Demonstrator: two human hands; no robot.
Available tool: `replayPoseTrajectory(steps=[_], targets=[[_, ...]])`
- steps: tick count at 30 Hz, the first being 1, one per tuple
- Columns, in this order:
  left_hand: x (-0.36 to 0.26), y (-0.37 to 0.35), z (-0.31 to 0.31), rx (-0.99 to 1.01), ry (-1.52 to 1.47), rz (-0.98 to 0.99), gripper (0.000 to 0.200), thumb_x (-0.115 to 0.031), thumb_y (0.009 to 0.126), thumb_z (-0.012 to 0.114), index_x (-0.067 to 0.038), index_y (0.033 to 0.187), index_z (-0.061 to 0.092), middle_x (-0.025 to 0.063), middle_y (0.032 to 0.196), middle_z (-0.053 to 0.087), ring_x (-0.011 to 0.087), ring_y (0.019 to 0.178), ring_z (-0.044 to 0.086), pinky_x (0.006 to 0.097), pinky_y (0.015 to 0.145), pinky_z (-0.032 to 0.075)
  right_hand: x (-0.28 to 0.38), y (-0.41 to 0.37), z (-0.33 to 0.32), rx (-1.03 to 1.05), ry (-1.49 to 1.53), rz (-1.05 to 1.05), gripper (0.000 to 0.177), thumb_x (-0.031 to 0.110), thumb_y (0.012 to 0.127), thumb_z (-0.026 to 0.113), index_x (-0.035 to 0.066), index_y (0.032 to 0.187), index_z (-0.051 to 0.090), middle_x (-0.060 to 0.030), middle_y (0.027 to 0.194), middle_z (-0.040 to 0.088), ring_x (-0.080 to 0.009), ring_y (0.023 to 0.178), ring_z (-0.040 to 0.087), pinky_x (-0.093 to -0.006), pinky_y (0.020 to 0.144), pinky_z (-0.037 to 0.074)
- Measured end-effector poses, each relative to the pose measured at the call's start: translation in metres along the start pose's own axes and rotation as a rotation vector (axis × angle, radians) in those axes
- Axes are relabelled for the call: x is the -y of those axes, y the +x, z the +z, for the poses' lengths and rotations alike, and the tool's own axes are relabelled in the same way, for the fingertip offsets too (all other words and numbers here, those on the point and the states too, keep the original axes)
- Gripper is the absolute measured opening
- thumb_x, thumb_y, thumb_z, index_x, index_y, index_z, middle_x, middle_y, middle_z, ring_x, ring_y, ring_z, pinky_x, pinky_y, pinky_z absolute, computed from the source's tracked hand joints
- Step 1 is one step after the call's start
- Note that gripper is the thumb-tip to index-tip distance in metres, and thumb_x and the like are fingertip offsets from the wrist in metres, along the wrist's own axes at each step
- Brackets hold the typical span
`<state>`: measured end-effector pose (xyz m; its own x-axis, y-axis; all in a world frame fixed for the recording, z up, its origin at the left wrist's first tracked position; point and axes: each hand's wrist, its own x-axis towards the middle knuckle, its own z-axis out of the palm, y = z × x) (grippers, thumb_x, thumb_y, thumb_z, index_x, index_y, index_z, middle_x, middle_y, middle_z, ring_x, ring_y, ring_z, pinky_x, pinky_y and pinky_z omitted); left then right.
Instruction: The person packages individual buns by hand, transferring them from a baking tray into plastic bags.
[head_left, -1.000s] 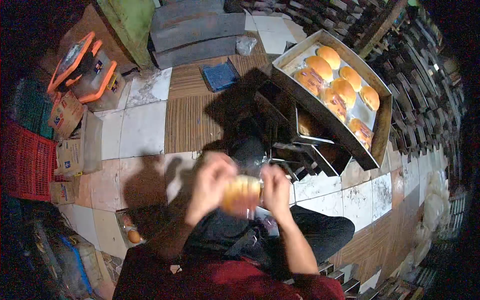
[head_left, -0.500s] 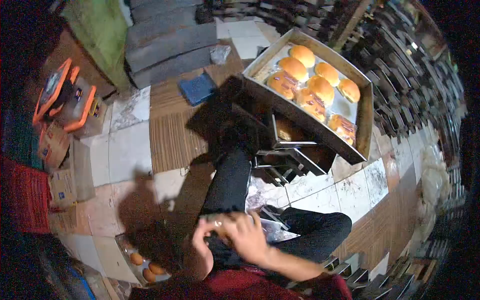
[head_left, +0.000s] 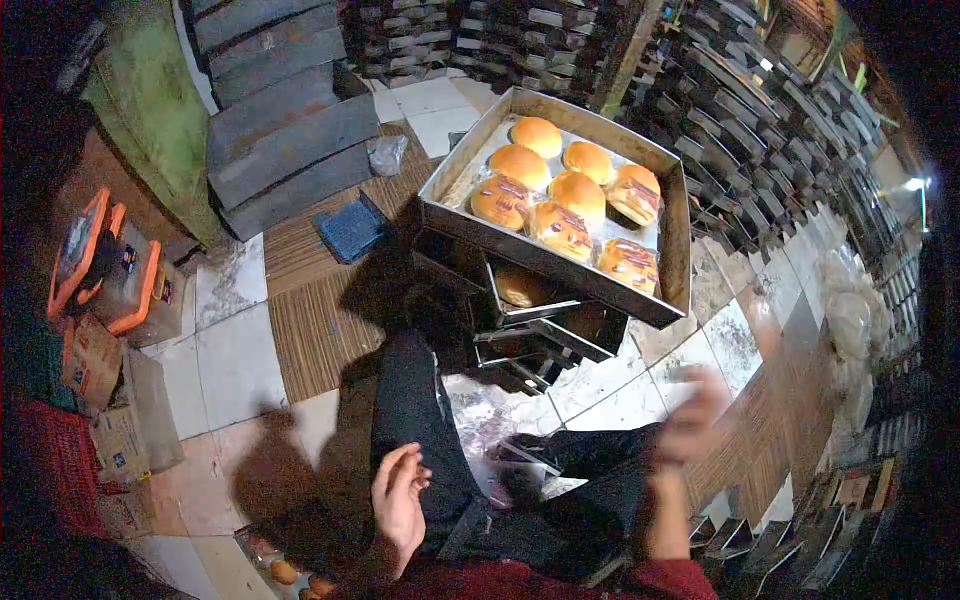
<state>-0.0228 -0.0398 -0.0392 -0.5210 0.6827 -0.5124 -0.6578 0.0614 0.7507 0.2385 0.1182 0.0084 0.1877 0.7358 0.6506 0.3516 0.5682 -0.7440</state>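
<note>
My left hand (head_left: 400, 495) is raised over my left thigh, its fingers loosely curled and apart, with nothing in it. My right hand (head_left: 692, 415) is smeared by motion at the right, below the tray's right corner; what it holds, if anything, cannot be made out. Ahead, a metal tray (head_left: 672, 225) tops a stack of trays and carries several buns. Some are plain golden, like the bun (head_left: 537, 136) at the back. Others show dark stripes and clear wrapping, like the bun (head_left: 634, 195) at the right. Clear plastic (head_left: 500, 475) lies between my legs.
A lower tray (head_left: 490, 285) holds another bun. Left are orange-rimmed containers (head_left: 145, 290), cardboard boxes (head_left: 120, 440) and a red crate (head_left: 65, 460). A blue object (head_left: 352, 230) lies on the floor. Round brown items (head_left: 284, 572) sit at the lower left. Dark trays (head_left: 760, 150) pile up behind.
My hands were together over my lap and are now apart, the right one farther right. The bun at the tray's right looked plain before; a striped, wrapped one shows there now. The view has shifted.
</note>
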Motion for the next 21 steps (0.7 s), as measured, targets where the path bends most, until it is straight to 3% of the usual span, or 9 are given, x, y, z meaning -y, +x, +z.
replayPoseTrajectory(steps=[1, 2, 3, 4, 6, 12, 14, 17, 21], targets=[[0.008, 0.005, -0.005, 0.074, 0.017, -0.022, 0.018, -0.011, 0.089, 0.049, -0.001, 0.102, 0.056, 0.0044, 0.088, 0.055, 0.0111, 0.072, 0.052, 0.0235, 0.066, 0.04, 0.023, -0.024, 0.026, 0.568, -0.453, 0.072, 0.032, 0.01, 0.079, 0.051, -0.001, 0.108, 0.048, -0.0168, 0.096, 0.054, -0.0288, 0.094, 0.053, -0.0388, 0.086, 0.04], [0.014, 0.008, -0.004, 0.11, 0.087, -0.053, 0.018, -0.012, 0.089, 0.049, -0.001, 0.101, 0.056, 0.0044, 0.086, 0.056, 0.0112, 0.073, 0.053, 0.0235, 0.066, 0.041, -0.018, -0.063, 0.043, 0.886, -0.272, 0.26, 0.059, 0.027, 0.078, 0.06, -0.002, 0.123, 0.036, -0.0227, 0.103, 0.05, -0.0362, 0.099, 0.049, -0.0421, 0.09, 0.037], [0.021, 0.01, -0.003, 0.15, 0.14, -0.082, 0.018, -0.012, 0.089, 0.049, -0.001, 0.101, 0.056, 0.0044, 0.086, 0.056, 0.011, 0.073, 0.053, 0.0233, 0.066, 0.041, -0.058, -0.11, 0.044, 1.003, -0.594, -0.004, 0.081, 0.043, 0.075, 0.064, -0.002, 0.13, 0.025, -0.0271, 0.11, 0.047, -0.0422, 0.102, 0.046, -0.0441, 0.092, 0.036], [0.028, 0.013, -0.001, 0.193, 0.191, -0.104, 0.018, -0.012, 0.089, 0.049, -0.001, 0.101, 0.056, 0.0043, 0.086, 0.057, 0.0108, 0.074, 0.054, 0.0232, 0.066, 0.042, -0.085, -0.142, 0.038, 1.147, -0.622, 0.228, 0.092, 0.052, 0.069, 0.065, -0.001, 0.13, 0.023, -0.0305, 0.112, 0.045, -0.044, 0.104, 0.045, -0.0457, 0.09, 0.037], [0.035, 0.013, 0.006, 0.261, 0.232, -0.178, 0.017, -0.013, 0.089, 0.05, -0.001, 0.1, 0.056, 0.0042, 0.086, 0.058, 0.0104, 0.074, 0.054, 0.023, 0.066, 0.042, -0.103, -0.153, 0.034, 1.31, -0.299, 0.403, 0.046, 0.038, 0.077, 0.063, -0.001, 0.1, 0.052, -0.0215, 0.09, 0.057, -0.0363, 0.088, 0.055, -0.0399, 0.077, 0.044], [0.065, 0.007, 0.012, 0.404, 0.368, -0.366, 0.021, -0.017, 0.089, 0.049, -0.002, 0.102, 0.055, 0.0073, 0.088, 0.06, 0.0166, 0.078, 0.059, 0.0298, 0.071, 0.048, -0.074, -0.154, 0.026, 1.264, -0.421, 0.11, 0.024, 0.011, 0.073, 0.051, 0.006, 0.095, 0.058, -0.0183, 0.098, 0.058, -0.0338, 0.091, 0.055, -0.0397, 0.081, 0.043], [0.072, 0.005, 0.014, 0.424, 0.346, -0.508, 0.026, -0.02, 0.088, 0.051, -0.002, 0.107, 0.05, 0.0094, 0.095, 0.058, 0.0208, 0.083, 0.058, 0.0334, 0.074, 0.048, -0.055, -0.137, 0.029, 0.879, -0.579, -0.272, 0.026, 0.013, 0.074, 0.05, 0.009, 0.098, 0.06, -0.0148, 0.1, 0.055, -0.0315, 0.093, 0.053, -0.0378, 0.08, 0.044], [0.082, -0.002, 0.022, 0.265, 0.411, -0.592, 0.028, -0.022, 0.088, 0.052, -0.002, 0.107, 0.049, 0.0071, 0.094, 0.056, 0.02, 0.089, 0.054, 0.0339, 0.075, 0.046, -0.058, -0.166, 0.029, 1.24, -0.48, -0.073, 0.033, 0.012, 0.077, 0.047, 0.007, 0.109, 0.053, -0.0157, 0.1, 0.055, -0.0322, 0.092, 0.055, -0.0397, 0.077, 0.045], [0.087, 0.015, 0.021, 0.195, 0.564, -0.065, 0.027, -0.023, 0.087, 0.053, -0.002, 0.103, 0.052, 0.005, 0.091, 0.055, 0.0153, 0.089, 0.051, 0.0302, 0.074, 0.044, -0.064, -0.155, 0.035, 1.295, -0.665, 0.231, 0.025, 0.01, 0.078, 0.045, 0.005, 0.103, 0.045, -0.0173, 0.093, 0.058, -0.0341, 0.081, 0.059, -0.0423, 0.064, 0.049]])
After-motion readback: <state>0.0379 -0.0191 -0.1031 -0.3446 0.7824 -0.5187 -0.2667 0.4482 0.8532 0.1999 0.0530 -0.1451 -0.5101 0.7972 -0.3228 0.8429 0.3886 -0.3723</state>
